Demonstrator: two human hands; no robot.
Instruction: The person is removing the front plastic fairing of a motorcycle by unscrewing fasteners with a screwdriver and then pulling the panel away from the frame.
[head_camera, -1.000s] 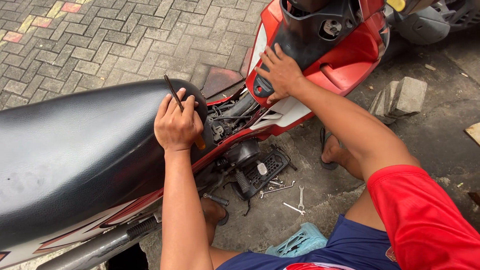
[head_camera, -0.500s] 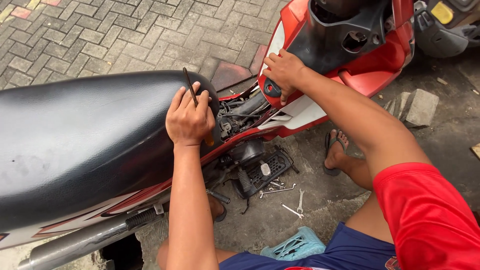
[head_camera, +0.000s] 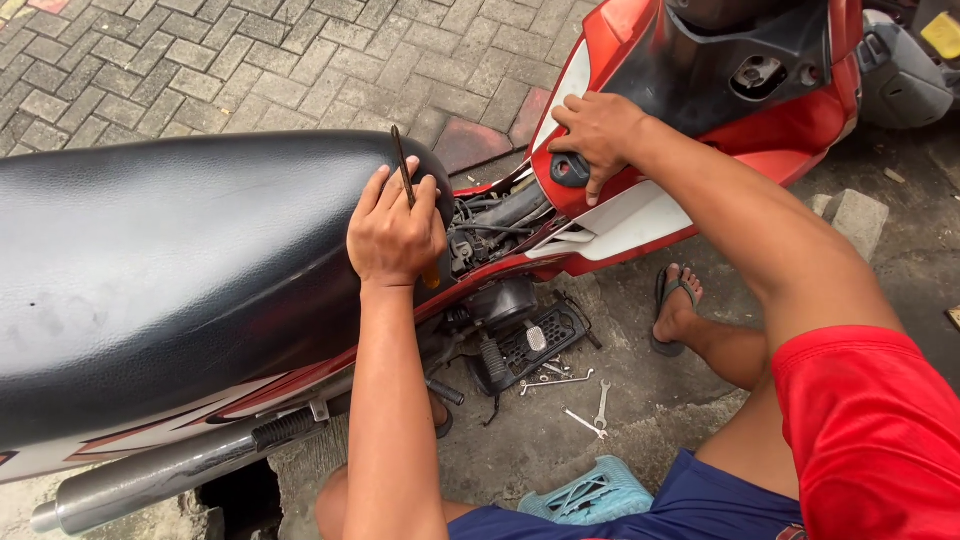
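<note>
A red motorbike lies across the view, its black seat (head_camera: 150, 280) at the left and its red body panel (head_camera: 640, 210) at the right. My left hand (head_camera: 395, 230) rests on the front tip of the seat and holds a thin dark screwdriver (head_camera: 401, 165) whose shaft sticks up between the fingers. My right hand (head_camera: 598, 135) presses on the red panel beside a small black cap. Between the two hands the exposed wiring and engine parts (head_camera: 490, 225) show.
Wrenches (head_camera: 585, 395) lie on the concrete under the bike beside a black footrest plate (head_camera: 535, 340). A light blue plastic basket (head_camera: 590, 495) sits near my knee. My sandalled foot (head_camera: 675, 310) is at the right. Paving bricks lie beyond, with the chrome exhaust (head_camera: 170, 475) at lower left.
The view has shifted, so the bike and both hands sit more to the right. My left hand stays on the seat tip with the screwdriver; my right hand stays on the red panel.
</note>
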